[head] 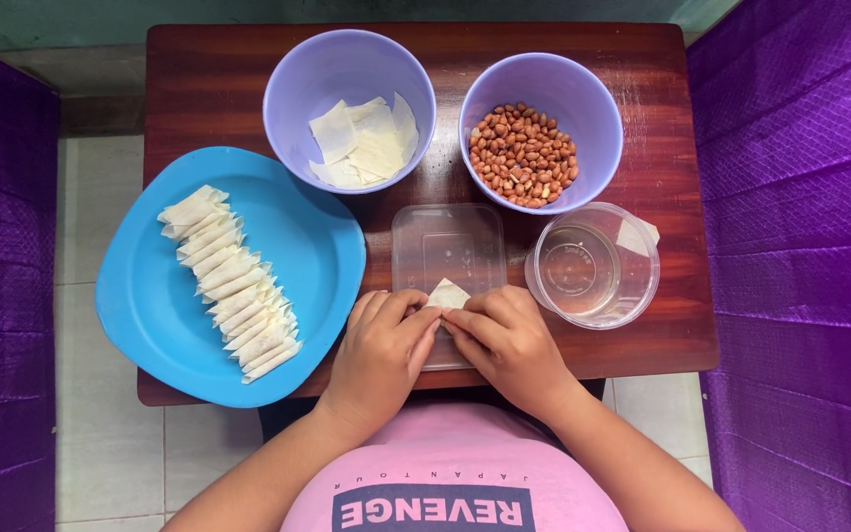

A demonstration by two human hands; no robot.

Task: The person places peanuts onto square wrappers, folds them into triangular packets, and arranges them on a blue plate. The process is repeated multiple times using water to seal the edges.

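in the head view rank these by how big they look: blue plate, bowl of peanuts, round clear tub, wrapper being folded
1. Blue plastic plate, clearly the largest.
2. Lilac plastic bowl of peanuts.
3. Round clear plastic tub, only slightly smaller than the bowl; the gap is small.
4. Small pale pastry wrapper, pinched between the left hand and right hand, the smallest.

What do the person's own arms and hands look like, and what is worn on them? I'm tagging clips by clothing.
Both forearms are bare, with no sleeve reaching them. The left hand and the right hand wear no gloves, and no ring, watch or bracelet shows. The fingers are uncovered. The pink shirt has a dark printed panel.
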